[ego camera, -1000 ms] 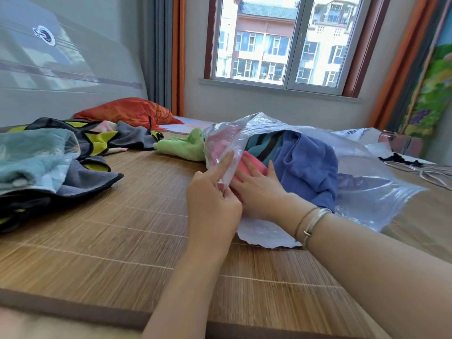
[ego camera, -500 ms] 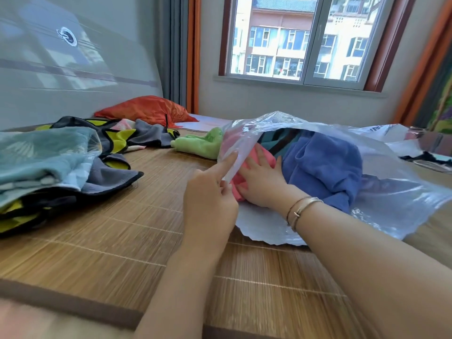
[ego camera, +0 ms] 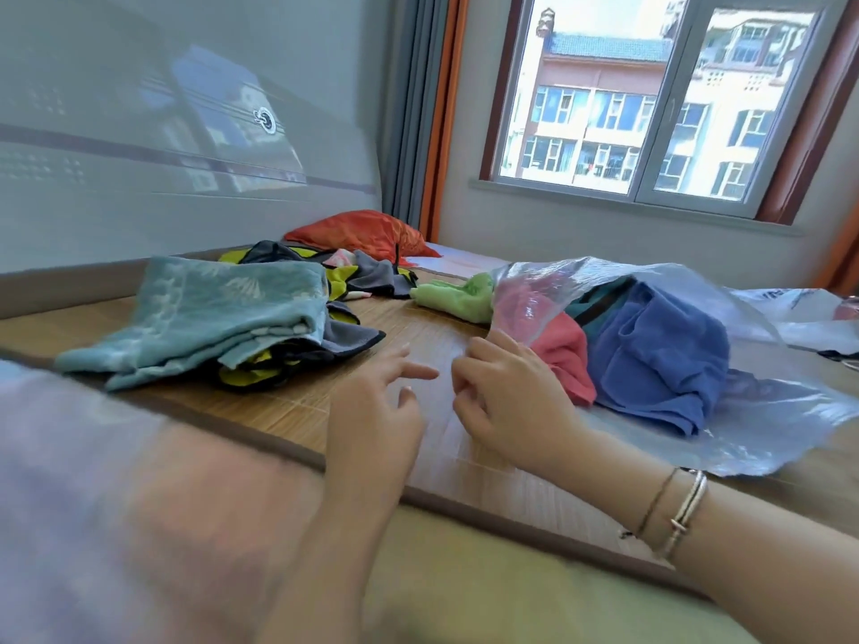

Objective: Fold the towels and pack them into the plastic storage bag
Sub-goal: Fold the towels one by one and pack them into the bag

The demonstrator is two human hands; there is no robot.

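Observation:
The clear plastic storage bag [ego camera: 743, 411] lies on the bamboo mat at the right, its mouth facing me. Inside it sit a folded pink towel [ego camera: 564, 355], a blue towel [ego camera: 660, 364] and a dark teal striped one [ego camera: 599, 299] behind them. My right hand [ego camera: 506, 397] hovers just outside the bag's mouth, fingers loosely curled and holding nothing, its top brushing the bag's upper lip. My left hand [ego camera: 381, 402] floats over the mat beside it, fingers spread and empty. A light green towel [ego camera: 455, 295] lies loose behind the bag. A teal patterned towel [ego camera: 209, 309] tops the pile at the left.
Under the teal towel lies a heap of grey, black and yellow cloth [ego camera: 325, 350]. An orange pillow [ego camera: 358, 230] sits at the far end by the curtain. Another plastic bag [ego camera: 799, 309] lies at the far right. The mat's brown border [ego camera: 279, 450] runs close in front of me.
My right hand has come out of the bag, leaving the pink towel inside. My left hand has let go of the bag's lip. The view has pulled back and swung left.

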